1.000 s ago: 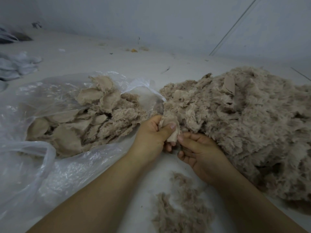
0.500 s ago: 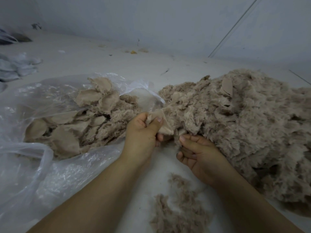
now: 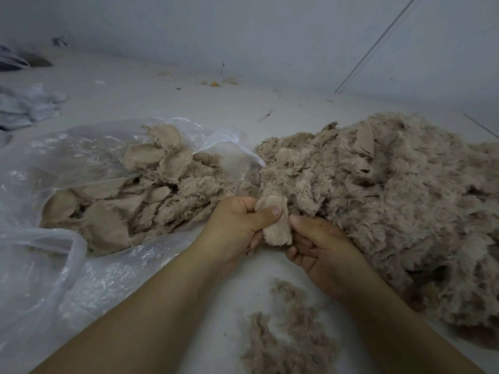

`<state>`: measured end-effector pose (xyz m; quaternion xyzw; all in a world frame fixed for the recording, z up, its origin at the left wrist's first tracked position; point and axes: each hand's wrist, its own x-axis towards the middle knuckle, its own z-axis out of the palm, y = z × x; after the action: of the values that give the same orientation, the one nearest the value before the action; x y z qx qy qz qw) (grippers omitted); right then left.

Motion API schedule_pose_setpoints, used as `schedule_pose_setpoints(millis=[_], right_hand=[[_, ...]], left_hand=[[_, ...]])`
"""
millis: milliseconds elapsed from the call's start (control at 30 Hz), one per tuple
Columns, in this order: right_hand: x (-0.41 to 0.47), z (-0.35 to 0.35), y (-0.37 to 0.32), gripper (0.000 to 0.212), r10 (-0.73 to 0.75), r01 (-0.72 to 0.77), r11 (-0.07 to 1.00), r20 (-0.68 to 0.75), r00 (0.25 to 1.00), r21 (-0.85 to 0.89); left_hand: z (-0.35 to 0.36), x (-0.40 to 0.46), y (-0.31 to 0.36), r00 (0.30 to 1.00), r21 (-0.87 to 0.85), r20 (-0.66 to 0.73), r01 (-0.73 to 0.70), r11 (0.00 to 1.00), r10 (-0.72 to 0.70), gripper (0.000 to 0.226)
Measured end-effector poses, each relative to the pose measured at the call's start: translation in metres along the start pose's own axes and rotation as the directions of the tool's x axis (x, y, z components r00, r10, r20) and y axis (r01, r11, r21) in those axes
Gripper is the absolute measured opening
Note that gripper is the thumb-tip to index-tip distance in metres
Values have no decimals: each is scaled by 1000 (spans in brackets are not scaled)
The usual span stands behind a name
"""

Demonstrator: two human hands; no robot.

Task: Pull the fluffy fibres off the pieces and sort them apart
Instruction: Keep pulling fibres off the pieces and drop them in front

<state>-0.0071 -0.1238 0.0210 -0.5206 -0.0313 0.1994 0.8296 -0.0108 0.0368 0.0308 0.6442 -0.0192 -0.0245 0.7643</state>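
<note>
While the left hand (image 3: 237, 225) is curling around a small beige fuzzy piece (image 3: 275, 221) at the middle of the frame, its thumb is pressing across the front of that piece and its fingers are wrapping behind it. The piece is standing roughly upright between the two hands, its lower end hanging below the left thumb. Just right of it, the right hand (image 3: 321, 247) is lying palm up with its fingers curled inward; its thumb tip is touching the right edge of the piece, though whether the fingers are actually pinching any fibres is hidden by the piece itself. Both forearms are reaching up from the bottom edge of the frame.

Directly behind and to the right of the hands, a big heap of fluffy pieces (image 3: 391, 206) is filling the right side of the frame, its near edge touching the back of the right hand. Below the hands, at the lower middle of the frame, a loose clump of pulled fibres (image 3: 289, 338) is lying on the pale floor (image 3: 151, 98), apart from the heap. Left of the hands, a clear plastic bag (image 3: 54, 265) is lying open, and a pile of flatter beige pieces (image 3: 129, 201) is sitting in it. At the far upper left, some grey cloth (image 3: 24, 106) is lying near a pale wall (image 3: 243, 31) that is running across the top.
</note>
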Motion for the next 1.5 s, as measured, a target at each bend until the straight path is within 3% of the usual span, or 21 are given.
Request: schedule_pose_setpoints(millis=[100, 167, 233, 400, 533, 633, 767, 900, 967, 1067, 1167, 1233, 1367, 1500], right_hand=[[2, 1, 2, 6, 8, -13, 999, -100, 995, -40], [3, 2, 2, 7, 20, -20, 1000, -134, 991, 2], [4, 2, 3, 8, 30, -29, 1000, -154, 988, 5], [3, 3, 2, 13, 37, -34, 999, -154, 987, 23], [4, 2, 3, 13, 38, -33, 999, -163, 986, 34], [5, 1, 4, 20, 42, -37, 999, -172, 984, 31], [5, 1, 4, 19, 37, -30, 999, -173, 984, 41], [3, 2, 3, 14, 12, -7, 999, -134, 991, 42], [3, 2, 2, 9, 7, -4, 999, -109, 994, 32], [3, 1, 3, 12, 11, -8, 999, -106, 994, 32], [4, 1, 2, 21, 5, -1, 999, -110, 994, 39], [3, 1, 2, 25, 2, 3, 999, -112, 994, 45], [3, 1, 3, 28, -4, 11, 998, -109, 994, 58], [5, 0, 3, 29, -13, 19, 998, -115, 993, 58]], left_hand=[[-1, 4, 2, 983, -124, -177, -77, 989, 54, 22], [-7, 9, 7, 904, -198, -409, -223, 955, 126, 10], [-14, 13, 10, 833, -226, -530, -318, 921, 157, 10], [-12, 10, 8, 850, -418, -527, -239, 876, -19, 23], [-11, 7, 10, 869, -441, -495, -228, 868, -23, 37], [-13, 7, 13, 866, -477, -500, -260, 840, -16, 20], [-18, 10, 10, 857, -548, -503, -217, 808, -111, 40], [-7, 3, 9, 856, -356, -510, -296, 887, 81, 30], [1, 1, 5, 881, -194, -451, -256, 947, 146, 17], [9, 3, -4, 922, 90, -342, -161, 983, 183, 10], [11, 6, -10, 946, 155, -283, -118, 981, 158, 24], [10, 9, -14, 949, 273, -276, -77, 959, 155, 30], [5, 16, -19, 937, 609, -231, -69, 790, 260, 34], [1, 21, -21, 937, 683, -241, -21, 730, 253, 33]])
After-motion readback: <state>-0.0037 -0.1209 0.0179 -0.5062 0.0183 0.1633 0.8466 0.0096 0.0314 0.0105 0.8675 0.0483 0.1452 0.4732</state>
